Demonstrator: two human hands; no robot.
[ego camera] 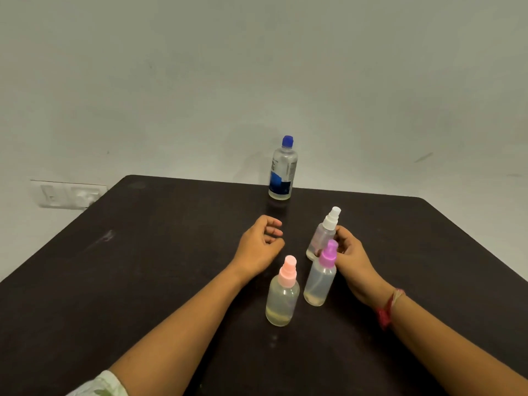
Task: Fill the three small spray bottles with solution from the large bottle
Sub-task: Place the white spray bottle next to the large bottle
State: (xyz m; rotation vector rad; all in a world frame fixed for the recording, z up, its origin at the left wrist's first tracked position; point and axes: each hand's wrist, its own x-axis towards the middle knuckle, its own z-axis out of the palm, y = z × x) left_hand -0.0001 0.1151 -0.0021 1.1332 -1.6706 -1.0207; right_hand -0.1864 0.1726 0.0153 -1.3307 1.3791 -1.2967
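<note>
A pale sleeve [100, 387] shows at the bottom edge, and both bare forearms reach forward over the dark table [143, 252] toward the large bottle [283, 170]. That bottle stands upright at the far edge, by the wall, with its blue cap still on.

Of the three small spray bottles, the pink-capped bottle [283, 295] stands farthest from the large bottle, straight in front of it. The purple-capped bottle [320, 278] is just to the right of the pink one. The white-capped bottle [323, 235] is the closest to the large bottle, in front of it and to its right. All three are upright with their pumps on, and each holds only a shallow yellowish layer at the bottom.

The left hand [261, 244] rests on the table in front of the large bottle, well short of it, with its fingers loosely curled and holding nothing. The right hand [351, 252] is at the white-capped bottle, fingers curled against its side. It seems to grip the body, though the purple cap hides part of the contact. A red thread [388, 307] circles that wrist.

The small bottles are probably thin, light plastic that tips easily and dents if squeezed. Each is best held round the body while the other hand twists the pump collar. The large bottle looks nearly full, so it will be heavier. It should be gripped round the middle, at the label, and tilted slowly over such narrow necks.
</note>
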